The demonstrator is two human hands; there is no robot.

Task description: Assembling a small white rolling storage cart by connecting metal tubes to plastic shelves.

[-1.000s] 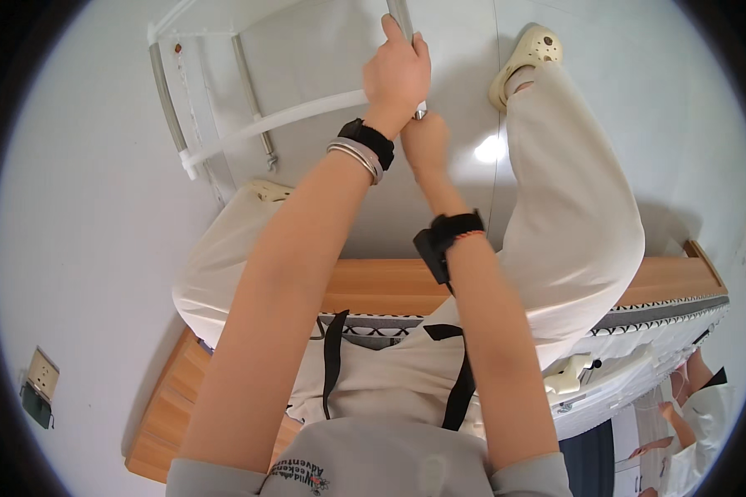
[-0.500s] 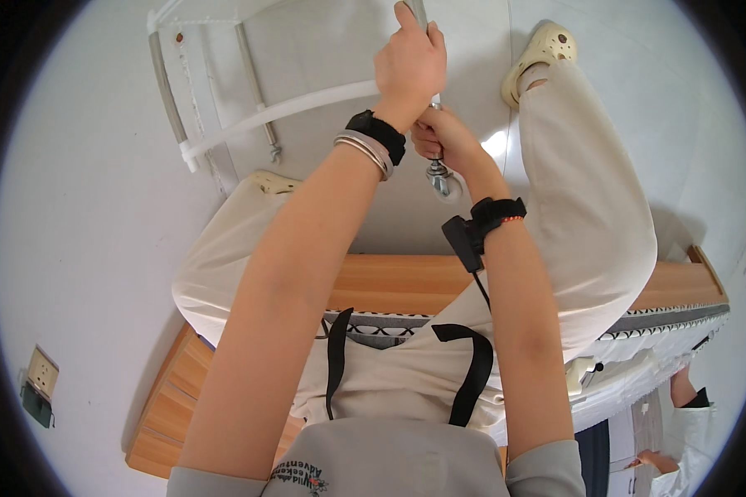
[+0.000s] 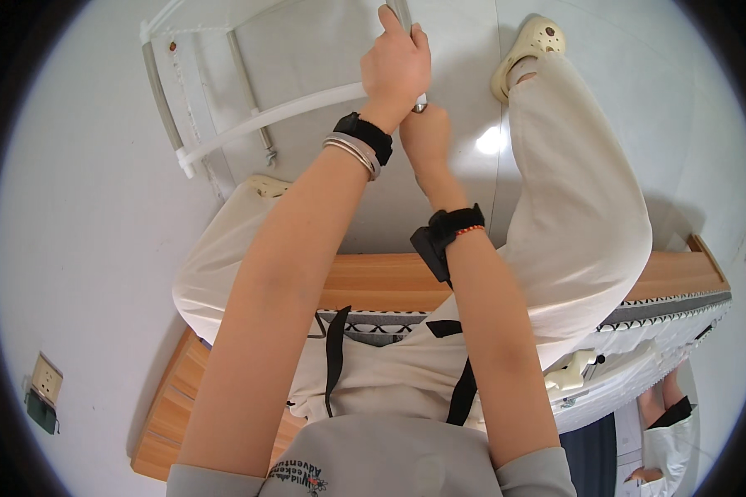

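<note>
2 hands grip a metal bar [image 3: 402, 15] above the white rack [image 3: 224, 141].

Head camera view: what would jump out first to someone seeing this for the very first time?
Two bare forearms rise up the middle, the left hand gripping a grey metal bar at the top edge and the right hand just beneath it. A white rail frame lies upper left; a cream clog sits upper right.

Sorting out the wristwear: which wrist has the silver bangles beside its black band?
The left wrist, raised highest on the grey bar. The right wrist has a black band with a thin red cord instead.
</note>
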